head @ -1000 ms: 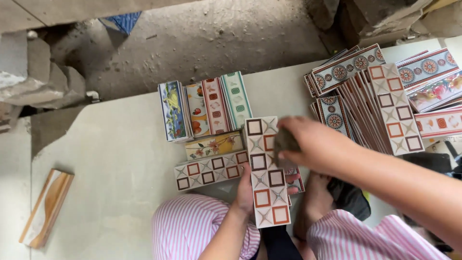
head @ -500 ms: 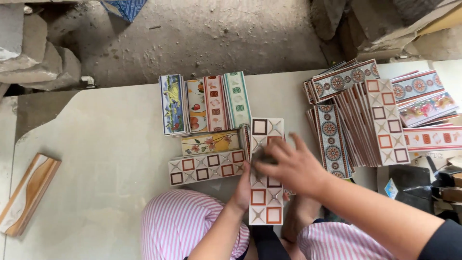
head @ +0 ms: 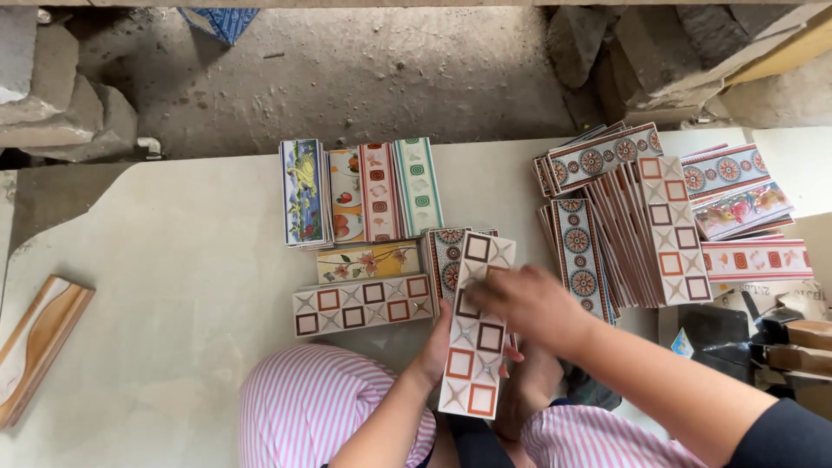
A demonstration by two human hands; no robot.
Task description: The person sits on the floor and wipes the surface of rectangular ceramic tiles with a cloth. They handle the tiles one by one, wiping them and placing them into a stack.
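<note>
The right hand (head: 529, 303) has slid down the long patterned tile (head: 475, 325), fingers now spread flat on it; the left hand (head: 442, 347) grasps its edge, holding it over the surface (head: 173, 286).

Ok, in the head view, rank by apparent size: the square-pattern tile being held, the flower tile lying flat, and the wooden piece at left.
1. Square-pattern tile, longest, though it is held nearer the camera.
2. Wooden piece, partly cut off by the frame edge, so unsure.
3. Flower tile, shortest.
</note>
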